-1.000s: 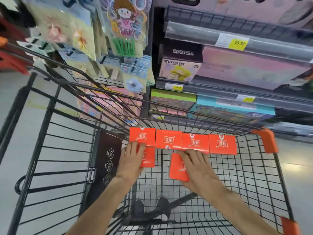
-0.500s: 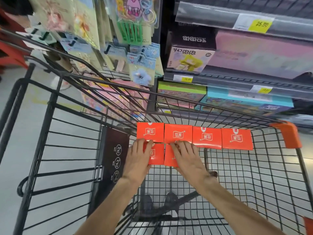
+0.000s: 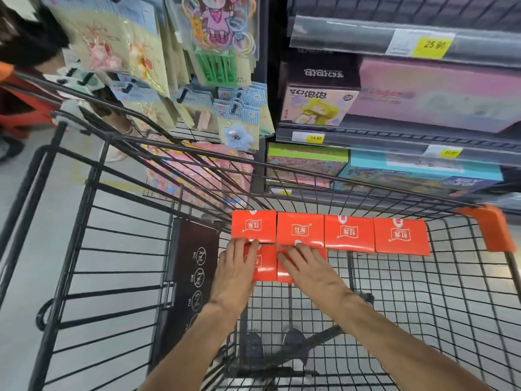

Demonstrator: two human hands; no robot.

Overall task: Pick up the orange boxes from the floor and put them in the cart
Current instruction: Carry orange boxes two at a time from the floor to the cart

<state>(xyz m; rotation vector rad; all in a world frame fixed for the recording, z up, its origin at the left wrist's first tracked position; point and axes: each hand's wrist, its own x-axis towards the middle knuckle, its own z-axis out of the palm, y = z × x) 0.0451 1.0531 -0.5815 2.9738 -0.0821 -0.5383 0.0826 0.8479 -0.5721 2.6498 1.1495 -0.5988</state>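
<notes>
Head view, L hand [image 3: 235,273] & R hand [image 3: 307,266] flat on orange boxes [image 3: 265,263]

Boxed toys [image 3: 318,105] fill shelves [image 3: 394,134] (yellow price tags [image 3: 434,45]) beside hanging trinkets [image 3: 217,38].

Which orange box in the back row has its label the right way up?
The second box from the left. Its white label reads upright toward the camera, while the labels on the other three in that row look upside down.

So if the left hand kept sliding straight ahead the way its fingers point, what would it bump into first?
Most likely the leftmost orange box of the back row. The left hand lies flat on a nearer orange box, fingertips already at that back box's near edge; actual contact is hard to judge.
</notes>
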